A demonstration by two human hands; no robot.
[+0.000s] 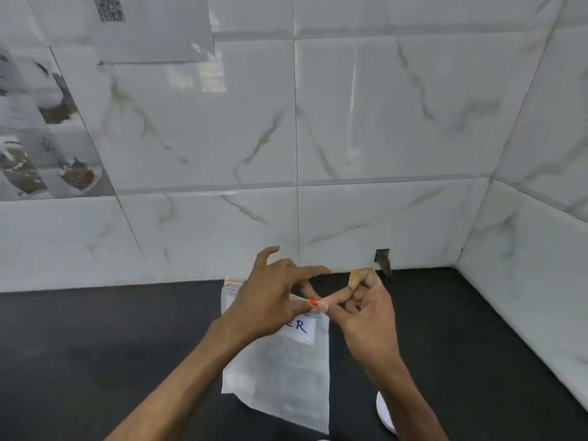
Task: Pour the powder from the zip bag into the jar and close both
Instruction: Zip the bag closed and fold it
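Note:
A translucent white zip bag [286, 377] with a handwritten label ending in "ER" hangs over the black countertop [95, 345]. Its top edge carries an orange-red zip strip. My left hand [270, 300] pinches that top edge from the left, index finger stretched out. My right hand [366, 313] pinches the same edge from the right; a tan patch shows on one raised fingertip. The bag's mouth is hidden between my fingers, so I cannot tell whether it is sealed. A white round object [385, 415], either a lid or the jar's rim, peeks out beside my right forearm.
Marble-patterned wall tiles [381, 122] rise behind the counter and along the right side, forming a corner. A small dark notch [383, 259] sits at the tile base. A printed sheet [152, 27] is taped to the wall at upper left.

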